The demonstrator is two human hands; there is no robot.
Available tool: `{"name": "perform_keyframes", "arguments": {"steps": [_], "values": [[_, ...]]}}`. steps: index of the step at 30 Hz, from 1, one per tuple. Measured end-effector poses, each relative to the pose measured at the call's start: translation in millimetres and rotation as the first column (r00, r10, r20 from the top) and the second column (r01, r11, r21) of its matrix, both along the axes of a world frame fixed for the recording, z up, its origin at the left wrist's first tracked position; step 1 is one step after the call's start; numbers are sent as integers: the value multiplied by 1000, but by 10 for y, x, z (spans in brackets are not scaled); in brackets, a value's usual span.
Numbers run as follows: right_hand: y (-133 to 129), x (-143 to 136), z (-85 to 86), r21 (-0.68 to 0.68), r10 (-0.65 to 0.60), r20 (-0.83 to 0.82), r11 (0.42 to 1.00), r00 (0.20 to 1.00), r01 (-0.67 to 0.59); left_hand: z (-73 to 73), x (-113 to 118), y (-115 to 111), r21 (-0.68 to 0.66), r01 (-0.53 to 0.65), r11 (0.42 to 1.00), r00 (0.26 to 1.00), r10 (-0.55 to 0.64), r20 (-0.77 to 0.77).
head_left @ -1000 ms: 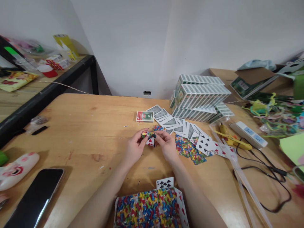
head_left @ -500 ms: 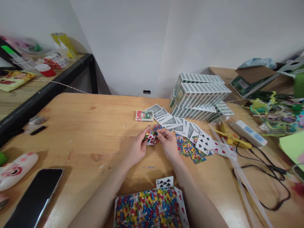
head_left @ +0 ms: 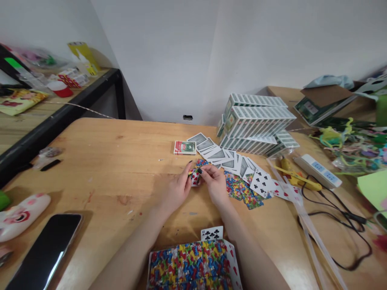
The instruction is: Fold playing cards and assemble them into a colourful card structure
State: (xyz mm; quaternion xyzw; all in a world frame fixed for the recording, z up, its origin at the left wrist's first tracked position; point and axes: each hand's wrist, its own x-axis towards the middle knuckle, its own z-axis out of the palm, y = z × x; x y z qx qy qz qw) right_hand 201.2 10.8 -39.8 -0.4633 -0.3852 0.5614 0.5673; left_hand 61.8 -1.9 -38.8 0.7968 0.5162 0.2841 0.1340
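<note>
Between my two hands is a small folded playing card (head_left: 195, 177) with red hearts and a bit of colourful pattern. My left hand (head_left: 179, 186) pinches its left side, and my right hand (head_left: 215, 182) pinches the right side. Just beyond my fingers lie patterned cards (head_left: 202, 163) and a fan of grey-backed playing cards (head_left: 217, 154). Close to my body, between the forearms, stands a box-like form made of colourful folded cards (head_left: 190, 262). A ten of clubs (head_left: 212, 233) sticks out at its far edge.
A card pack (head_left: 185, 148) lies beyond my hands. Stacked card boxes (head_left: 260, 121) stand at the back right. A yellow glue gun (head_left: 298, 179), a power strip (head_left: 317, 170) and cables are at right. A phone (head_left: 45, 249) lies at front left.
My left hand has shifted slightly to the right, closer to my right hand, and the folded card shows less between them. The whole view has moved a little.
</note>
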Motion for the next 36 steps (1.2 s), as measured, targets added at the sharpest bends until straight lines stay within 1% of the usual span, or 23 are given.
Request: {"name": "perform_keyframes", "arguments": {"steps": [3,5,7,9,14,19,22,25,27,30,33,36], "values": [[-6,-6,8,-6,-22,10,1000,1000,22,-7,6,-1,44,-32,999,994,36,-104],[-9,-12,14,-13,-36,16,999,999,36,-14,5,9,52,-45,998,990,52,-131],[-10,-15,16,-17,-41,10,999,999,41,-10,-4,18,29,-41,999,991,44,-129],[-9,-12,15,-22,-39,0,999,999,39,10,-21,18,-10,-19,1000,994,18,-106],[-1,11,15,-33,-32,-21,999,999,31,74,-66,-17,-78,101,992,995,-101,1],[-2,16,25,-32,-29,-19,999,999,28,101,-72,-30,-110,106,988,983,-88,159],[-12,4,21,10,-38,67,999,997,37,107,-62,-9,-81,109,991,958,-83,274],[-42,-18,11,85,-66,243,995,968,46,91,-43,21,-92,80,993,929,-41,367],[-68,-33,10,136,-89,339,990,937,45,74,-25,32,-99,10,995,924,28,381],[-94,-38,24,189,-121,417,981,901,44,63,5,26,-55,-89,994,923,103,372],[-99,-20,46,234,-170,479,970,861,61,79,30,2,-31,-106,994,922,109,372],[-99,-2,57,260,-194,513,963,836,64,95,42,-16,-53,-113,992,923,125,365]]}}
